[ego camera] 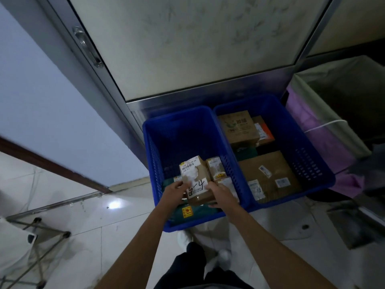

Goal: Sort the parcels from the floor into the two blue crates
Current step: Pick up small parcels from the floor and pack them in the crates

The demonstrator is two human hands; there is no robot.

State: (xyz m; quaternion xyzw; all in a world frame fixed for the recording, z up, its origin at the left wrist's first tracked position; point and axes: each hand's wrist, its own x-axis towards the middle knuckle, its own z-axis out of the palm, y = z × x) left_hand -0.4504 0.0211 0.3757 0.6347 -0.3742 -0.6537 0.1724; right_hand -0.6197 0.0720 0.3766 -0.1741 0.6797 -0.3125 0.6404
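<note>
Both hands grip one small brown parcel [196, 182] between them, over the near end of the left crate [160, 155]. The left hand [174, 195] curls round the parcel's left edge, fingers bent and thumb laid on its top face; the right hand [220, 195] clasps the right edge and lower corner, fingers wrapped partly underneath. Both forearms reach forward and slightly inward from the bottom of the view, bare to the elbow, wrists nearly level. The parcel is a cardboard box held tilted, its far end raised; a white label with a barcode covers the upper part, partly torn, and a second white patch carries handwritten marks. Whether it touches the packages under it cannot be told. Beneath and beside it in the left crate lie a green bag [193, 213] with a yellow sticker and two smaller taped boxes [216, 168] against the right wall. The right crate [308, 155] sits touching the left one and holds a printed carton [238, 127] at the far end and a wide flat box [268, 176] with several labels nearer. Both crates stand on pale floor tiles [83, 215] against a metal cabinet [187, 49].
</note>
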